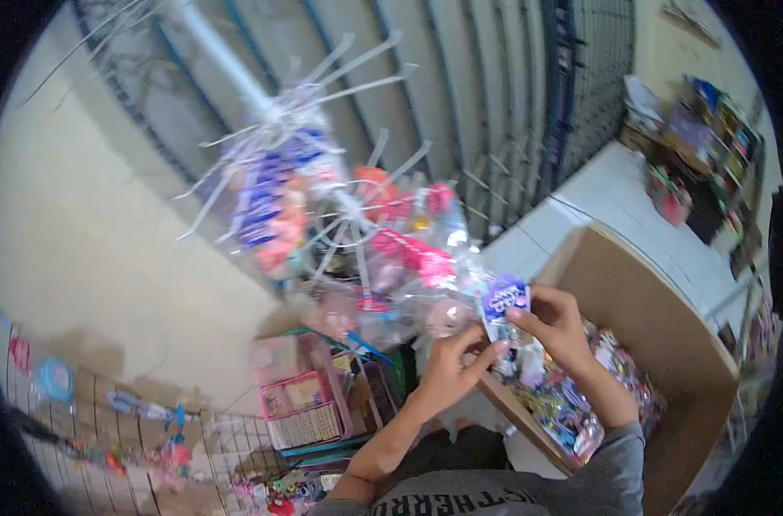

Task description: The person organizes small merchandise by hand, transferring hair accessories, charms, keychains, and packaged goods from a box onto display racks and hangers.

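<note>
A small clear packet with a purple and white header card [503, 298] is held between my two hands. My right hand [553, 325] pinches the card's right side, the thumb lying across its front. At the packet's lower end, my left hand [457, 361] is closed with thumb and fingers together. What hangs inside the packet is too blurred to name. Just below my hands, a large cardboard box [667, 335] holds many small colourful wrapped items [572, 404]. Left of my hands stands a white display rack [348, 206] with wire hooks, hung with packaged goods.
Purple and pink packs [262, 202] hang on the rack. A pink bin of boxed goods [301, 404] stands at lower left, near a wire grid [90, 421] with hanging trinkets. Behind is a metal shutter [486, 86]. Shelves with goods [723, 146] stand across the tiled floor [611, 193].
</note>
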`<state>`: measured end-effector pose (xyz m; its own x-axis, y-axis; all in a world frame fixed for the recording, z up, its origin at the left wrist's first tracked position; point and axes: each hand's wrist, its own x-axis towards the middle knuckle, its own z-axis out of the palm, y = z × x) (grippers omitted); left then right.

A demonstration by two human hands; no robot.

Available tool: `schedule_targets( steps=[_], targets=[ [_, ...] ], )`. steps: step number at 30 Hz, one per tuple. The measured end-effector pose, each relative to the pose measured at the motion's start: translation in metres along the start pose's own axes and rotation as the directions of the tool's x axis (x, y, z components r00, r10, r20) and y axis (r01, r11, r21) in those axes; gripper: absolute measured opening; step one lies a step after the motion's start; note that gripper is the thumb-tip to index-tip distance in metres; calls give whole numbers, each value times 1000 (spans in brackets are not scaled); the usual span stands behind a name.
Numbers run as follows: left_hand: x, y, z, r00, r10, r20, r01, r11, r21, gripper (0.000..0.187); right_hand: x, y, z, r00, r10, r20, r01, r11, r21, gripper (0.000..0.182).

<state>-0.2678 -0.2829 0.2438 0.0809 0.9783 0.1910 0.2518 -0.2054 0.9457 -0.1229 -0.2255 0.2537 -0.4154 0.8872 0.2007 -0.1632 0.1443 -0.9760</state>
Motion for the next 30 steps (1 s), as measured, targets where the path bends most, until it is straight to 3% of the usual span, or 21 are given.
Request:
schedule_targets(
  steps=[2, 3, 4, 6, 8, 10, 12, 13, 14, 16, 18, 22, 24, 26, 27, 28, 30],
  targets=[
    [-6, 2, -20, 999, -1, -54, -1, 999, -32, 17, 10, -6, 18, 997, -45, 65, 44, 999, 6, 10],
    [-11, 7, -33, 949, 180, -258, -144, 978, 154, 20, 13, -13, 28, 996, -59, 62, 55, 997, 57, 9],
    [-16, 11, -47, 832, 375, -408, -233, 905, 356, 23, 15, -19, 35, 996, -70, 54, 64, 992, 106, 9],
    [-20, 7, -86, 493, 512, -703, -178, 851, 495, 34, 19, -25, 44, 988, -139, 74, 132, 987, 90, 7],
    [-15, 31, -132, 106, 591, -800, -52, 806, 589, 44, 21, -27, 51, 977, -191, 96, 182, 979, 91, 6],
    [-5, 40, -169, 12, 483, -875, -161, 865, 476, 46, 21, -28, 59, 977, -180, 114, 169, 980, 102, 7],
    [8, 23, -209, 29, 490, -871, -126, 866, 483, 47, 20, -31, 67, 978, -164, 129, 152, 984, 95, 7],
    [12, 21, -219, 117, 454, -883, -221, 879, 422, 51, 20, -31, 69, 974, -173, 145, 161, 983, 89, 7],
    [15, 16, -226, 81, 455, -887, -224, 875, 428, 51, 20, -30, 72, 967, -204, 150, 194, 978, 76, 8],
    [22, 13, -231, 380, 353, -855, -570, 817, 84, 55, 21, -29, 73, 961, -215, 173, 206, 976, 65, 8],
    [22, 10, -218, 383, 450, -807, -643, 757, 117, 58, 22, -35, 79, 966, -202, 160, 195, 979, 59, 8],
    [14, 12, -189, 408, 538, -737, -604, 765, 224, 57, 25, -37, 84, 971, -196, 136, 192, 980, 44, 7],
    [5, 10, -179, 464, 529, -711, -581, 787, 206, 57, 28, -35, 85, 968, -208, 142, 206, 978, 27, 7],
    [-7, 11, -179, 417, 729, -543, -345, 679, 648, 62, 32, -34, 88, 966, -212, 146, 210, 977, 30, 7],
    [-10, 12, -178, 304, 748, -589, -335, 663, 669, 62, 33, -37, 90, 967, -213, 142, 210, 977, 30, 8],
    [-10, 14, -180, 310, 747, -588, -346, 664, 663, 62, 34, -37, 91, 968, -213, 130, 211, 977, 25, 8],
    [-8, 23, -189, 76, 526, -847, -422, 787, 450, 63, 36, -37, 92, 963, -223, 151, 222, 975, 22, 10]
  ],
)
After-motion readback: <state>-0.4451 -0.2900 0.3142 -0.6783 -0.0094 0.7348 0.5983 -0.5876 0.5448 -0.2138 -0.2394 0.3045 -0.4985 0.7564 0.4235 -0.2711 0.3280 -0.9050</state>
